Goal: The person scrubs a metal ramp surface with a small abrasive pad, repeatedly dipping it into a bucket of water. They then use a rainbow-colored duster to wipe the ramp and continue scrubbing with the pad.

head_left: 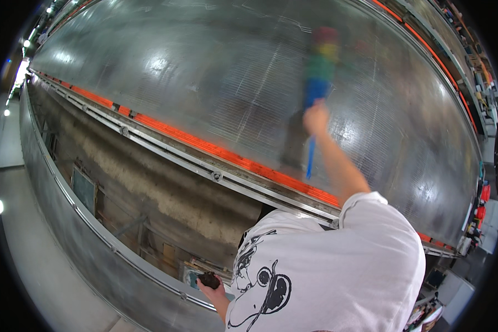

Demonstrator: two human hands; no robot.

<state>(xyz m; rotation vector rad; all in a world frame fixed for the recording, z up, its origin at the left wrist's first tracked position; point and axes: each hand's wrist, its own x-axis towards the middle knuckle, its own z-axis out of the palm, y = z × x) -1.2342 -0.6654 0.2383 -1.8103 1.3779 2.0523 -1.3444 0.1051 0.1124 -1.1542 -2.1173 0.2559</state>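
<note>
My right hand [316, 118] is closed round the blue handle of a rainbow-coloured duster [321, 66], whose head is blurred by motion. My right arm reaches out over a long grey sheet-like tabletop [205, 72], with the duster low over it; whether it touches the surface I cannot tell. Down at the lower left, my left hand [214, 289] is wrapped round a small dark brown lump [209, 280] of a kind I cannot make out. That hand is apart from the tabletop, on the other side of my body.
An orange strip [205, 145] and a metal rail [171, 149] with bolts run along the table's near edge. Behind me, across a narrow aisle, stands a second long table [116, 243]. Framed panels [84, 188] lean beneath it. Cluttered shelves [478, 94] line the far right.
</note>
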